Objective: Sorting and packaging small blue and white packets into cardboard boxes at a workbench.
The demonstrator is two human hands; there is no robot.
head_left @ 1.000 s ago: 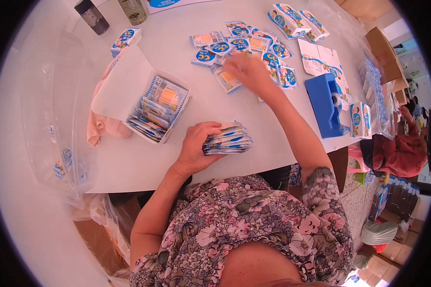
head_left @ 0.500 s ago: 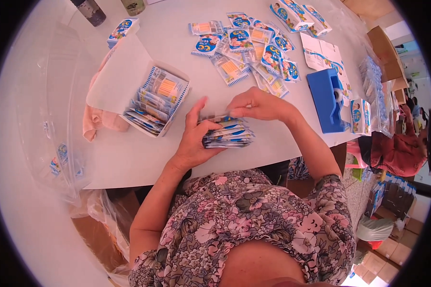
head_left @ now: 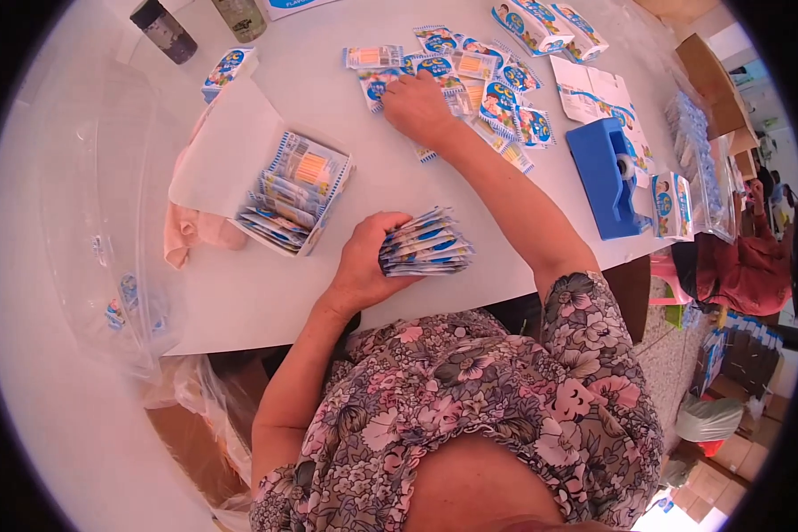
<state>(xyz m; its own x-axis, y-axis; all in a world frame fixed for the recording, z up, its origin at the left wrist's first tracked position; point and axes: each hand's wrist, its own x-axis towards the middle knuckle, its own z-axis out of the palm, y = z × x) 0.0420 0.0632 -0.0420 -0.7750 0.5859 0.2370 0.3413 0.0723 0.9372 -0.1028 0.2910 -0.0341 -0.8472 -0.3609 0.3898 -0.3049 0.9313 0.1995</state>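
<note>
My left hand (head_left: 368, 257) is wrapped round a thick stack of small flat blue-and-white packets (head_left: 427, 244), held just above the table's near edge. Farther forward, my right hand (head_left: 418, 108) is over the loose pile of packets (head_left: 503, 105), its fingers bent down and closed on a packet at the pile's left side. The fingertips are partly hidden. An open white box (head_left: 335, 199) stands left of the stack. Several packets are packed in it on edge, and its lid is folded back to the left.
A blue tape dispenser (head_left: 601, 182) stands at the right, beside a small printed carton (head_left: 672, 206) and a flattened carton (head_left: 594, 89). A pink cloth (head_left: 186, 232) lies under the box lid. Clear plastic (head_left: 80, 222) covers the left side. Two dark jars stand at the far left.
My right hand has left the stack and moved forward to the loose pile. My left hand still holds the stack, its index finger and thumb now lowered against it.
</note>
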